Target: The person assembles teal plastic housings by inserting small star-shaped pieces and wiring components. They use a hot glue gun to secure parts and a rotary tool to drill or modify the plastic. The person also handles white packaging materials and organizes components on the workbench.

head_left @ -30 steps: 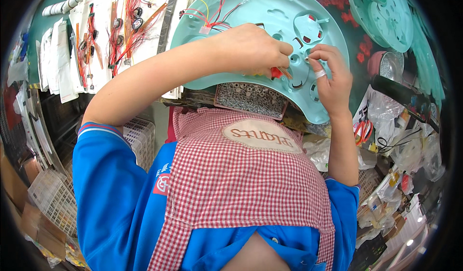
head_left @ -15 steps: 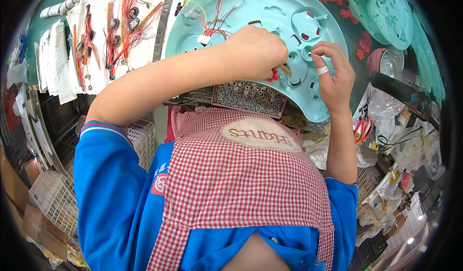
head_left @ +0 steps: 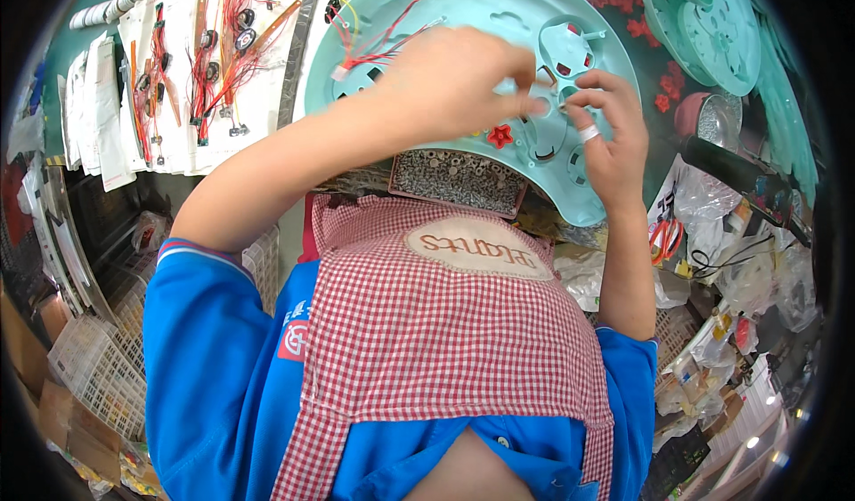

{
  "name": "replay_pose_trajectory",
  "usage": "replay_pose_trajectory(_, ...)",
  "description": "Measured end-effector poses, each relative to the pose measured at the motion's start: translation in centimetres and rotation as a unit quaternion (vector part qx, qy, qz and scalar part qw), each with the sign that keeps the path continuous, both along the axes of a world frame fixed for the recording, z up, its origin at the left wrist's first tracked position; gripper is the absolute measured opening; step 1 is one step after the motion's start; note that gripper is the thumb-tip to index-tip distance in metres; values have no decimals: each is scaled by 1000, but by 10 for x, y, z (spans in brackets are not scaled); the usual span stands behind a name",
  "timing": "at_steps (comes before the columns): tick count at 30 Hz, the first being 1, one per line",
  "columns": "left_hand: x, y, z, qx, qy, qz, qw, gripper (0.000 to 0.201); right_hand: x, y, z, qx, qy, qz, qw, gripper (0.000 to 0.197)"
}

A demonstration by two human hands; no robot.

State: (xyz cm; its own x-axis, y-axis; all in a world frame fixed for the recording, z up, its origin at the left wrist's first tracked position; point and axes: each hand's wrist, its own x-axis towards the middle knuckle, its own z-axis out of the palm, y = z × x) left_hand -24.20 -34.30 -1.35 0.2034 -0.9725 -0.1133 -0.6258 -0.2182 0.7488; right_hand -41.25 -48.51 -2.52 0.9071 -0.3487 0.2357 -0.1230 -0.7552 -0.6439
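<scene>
A large curved teal plastic shell (head_left: 570, 198) lies with its moulded inner side up. My left hand (head_left: 463, 82) hovers over its middle, blurred; thumb and forefinger are apart with no visible object between them, the other fingers hidden. At the shell's right part, my right hand (head_left: 613, 131), with white tape round the thumb, has thumb and forefinger brought together near a moulded post. A tiny piece seems to be at their tips, too small to name. Below my left hand sits a red flower-shaped piece (head_left: 500, 137) on the shell. Red wires (head_left: 383, 45) lie across the shell's left part.
A tray of small metal screws (head_left: 459, 180) stands at the shell's near edge. Wired speakers (head_left: 212, 56) lie on white sheets at left. Further teal parts (head_left: 726, 42), red flower pieces (head_left: 663, 87) and a bowl of metal pieces (head_left: 717, 118) are at right.
My left hand has moved up and away from the near edge, its thumb and forefinger parting, and the red flower-shaped piece shows fully. The wires have shifted left. My right hand has barely moved.
</scene>
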Motion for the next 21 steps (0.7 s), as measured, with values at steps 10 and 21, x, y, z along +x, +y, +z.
replay_pose_trajectory(10,18,27,-3,-188,389,143,890,30,19,20,-6,-101,133,174,970,14)
replay_pose_trajectory(21,53,37,44,-197,472,205,834,32,22,19,-4,-98,127,189,969,18)
